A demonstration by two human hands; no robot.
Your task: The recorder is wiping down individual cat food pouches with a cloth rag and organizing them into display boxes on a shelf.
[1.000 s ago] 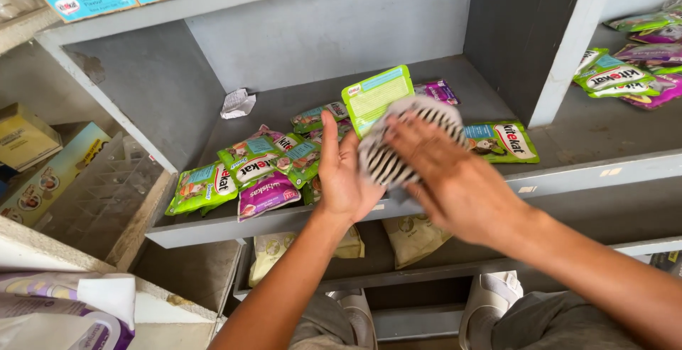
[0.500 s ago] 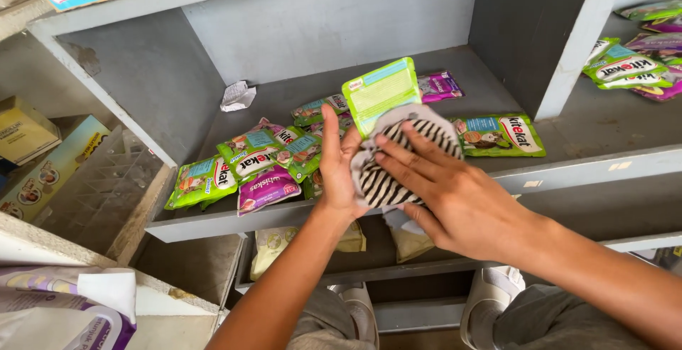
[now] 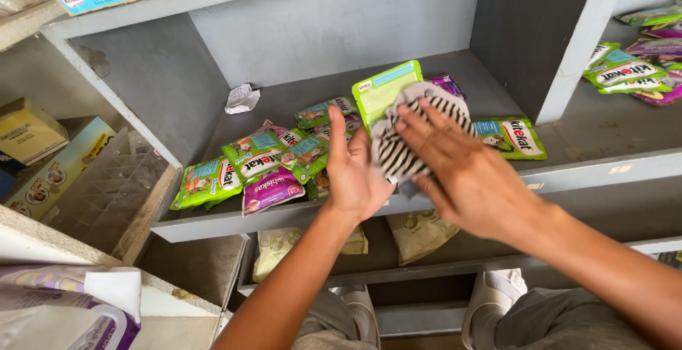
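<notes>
Striped cloth (image 3: 398, 152) pressed on green pouch (image 3: 383, 88) between both hands

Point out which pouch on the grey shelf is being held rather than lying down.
The light green pouch behind the striped cloth. It stands up in the left hand while the right hand presses the cloth on it; the other pouches lie flat on the shelf.
</notes>
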